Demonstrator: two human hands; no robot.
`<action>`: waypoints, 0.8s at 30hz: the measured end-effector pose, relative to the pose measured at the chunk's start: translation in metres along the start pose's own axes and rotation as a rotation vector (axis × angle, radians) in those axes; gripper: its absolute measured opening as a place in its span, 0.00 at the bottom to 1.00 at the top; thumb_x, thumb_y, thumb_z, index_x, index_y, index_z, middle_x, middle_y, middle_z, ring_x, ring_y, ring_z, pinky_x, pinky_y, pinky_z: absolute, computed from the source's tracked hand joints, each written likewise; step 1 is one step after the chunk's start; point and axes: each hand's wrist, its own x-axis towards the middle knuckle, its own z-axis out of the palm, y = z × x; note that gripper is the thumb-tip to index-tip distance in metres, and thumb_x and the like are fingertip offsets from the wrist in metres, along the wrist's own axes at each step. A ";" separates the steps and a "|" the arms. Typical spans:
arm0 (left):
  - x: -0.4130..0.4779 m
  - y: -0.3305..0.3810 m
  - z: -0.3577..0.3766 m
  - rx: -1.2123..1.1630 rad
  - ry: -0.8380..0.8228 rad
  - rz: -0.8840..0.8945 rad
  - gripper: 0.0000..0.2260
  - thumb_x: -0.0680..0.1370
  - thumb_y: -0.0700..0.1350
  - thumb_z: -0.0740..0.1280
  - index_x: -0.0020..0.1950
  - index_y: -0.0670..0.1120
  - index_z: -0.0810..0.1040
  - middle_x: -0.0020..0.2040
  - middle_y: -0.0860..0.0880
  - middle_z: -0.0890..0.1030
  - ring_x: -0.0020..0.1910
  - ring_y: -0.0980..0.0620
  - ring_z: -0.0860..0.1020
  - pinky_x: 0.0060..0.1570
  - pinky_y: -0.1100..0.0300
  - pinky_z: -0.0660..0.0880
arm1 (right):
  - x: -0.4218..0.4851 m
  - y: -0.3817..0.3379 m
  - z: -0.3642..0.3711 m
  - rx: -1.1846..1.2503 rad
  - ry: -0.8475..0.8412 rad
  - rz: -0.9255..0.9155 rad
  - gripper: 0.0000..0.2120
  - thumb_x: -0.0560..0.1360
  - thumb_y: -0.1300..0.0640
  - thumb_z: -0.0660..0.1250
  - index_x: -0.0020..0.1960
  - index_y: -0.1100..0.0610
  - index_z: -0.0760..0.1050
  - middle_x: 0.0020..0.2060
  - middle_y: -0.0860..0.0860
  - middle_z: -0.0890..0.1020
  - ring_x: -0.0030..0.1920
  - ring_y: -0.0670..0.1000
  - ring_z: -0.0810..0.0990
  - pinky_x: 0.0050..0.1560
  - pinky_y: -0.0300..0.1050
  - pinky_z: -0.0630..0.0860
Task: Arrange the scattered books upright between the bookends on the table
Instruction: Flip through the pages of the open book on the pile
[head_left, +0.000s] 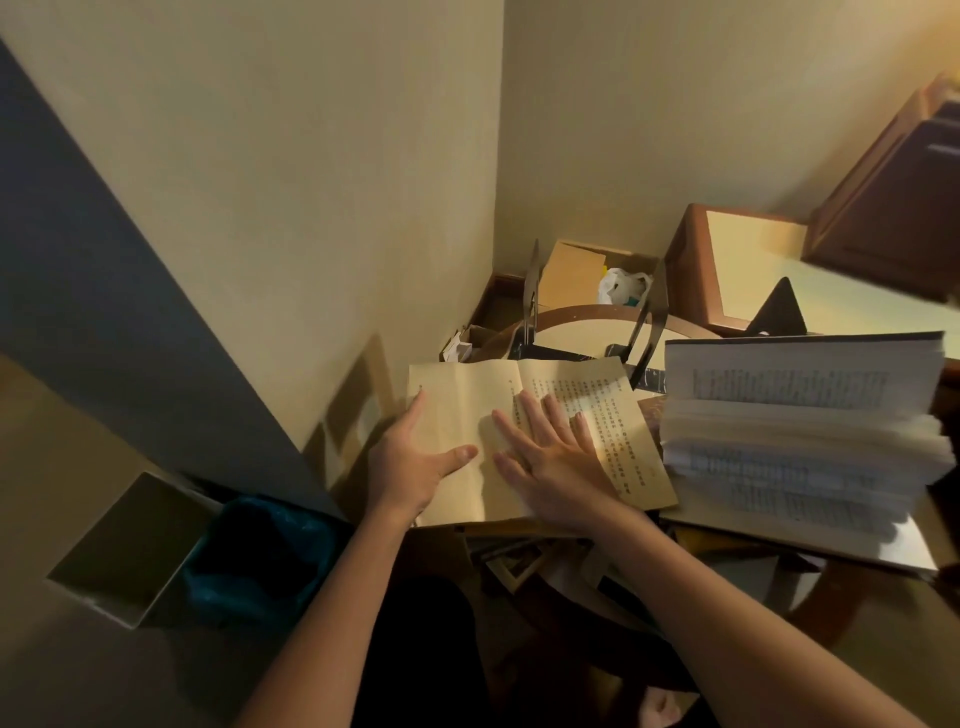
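L hand (415, 462) & R hand (553, 467), fingers straight, press flat on open yellowed book (478, 405); vertical print illegible.

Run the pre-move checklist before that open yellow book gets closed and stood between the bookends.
1. Yellow book closed: not ok, it lies open on the table.
2. Hands on it: ok, left hand at the left page, right hand flat on the right page.
3. Gap between the bookends free: ok, no book stands there.
4. Thick book out of the way: not ok, it lies open just right of the yellow book, pages fanned.
5. Bookends steady: cannot tell.
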 end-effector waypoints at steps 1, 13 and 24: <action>-0.002 -0.001 -0.002 0.002 -0.002 0.001 0.43 0.69 0.51 0.81 0.80 0.51 0.64 0.67 0.50 0.76 0.63 0.55 0.72 0.59 0.58 0.75 | -0.001 -0.002 0.000 0.005 -0.009 -0.003 0.29 0.81 0.33 0.42 0.80 0.36 0.41 0.80 0.46 0.34 0.78 0.55 0.29 0.73 0.58 0.27; -0.014 -0.013 -0.051 -0.047 -0.125 -0.044 0.35 0.69 0.45 0.81 0.74 0.57 0.72 0.68 0.50 0.75 0.63 0.45 0.75 0.58 0.44 0.80 | -0.049 -0.009 -0.008 0.289 -0.043 0.159 0.30 0.83 0.37 0.52 0.81 0.41 0.45 0.80 0.45 0.37 0.78 0.51 0.31 0.74 0.54 0.28; -0.023 -0.003 -0.072 -0.079 -0.160 -0.078 0.34 0.70 0.39 0.79 0.73 0.56 0.73 0.68 0.47 0.75 0.58 0.43 0.78 0.51 0.44 0.83 | -0.078 -0.009 -0.009 0.431 0.073 0.439 0.35 0.75 0.34 0.60 0.78 0.42 0.57 0.77 0.48 0.56 0.73 0.58 0.66 0.65 0.60 0.76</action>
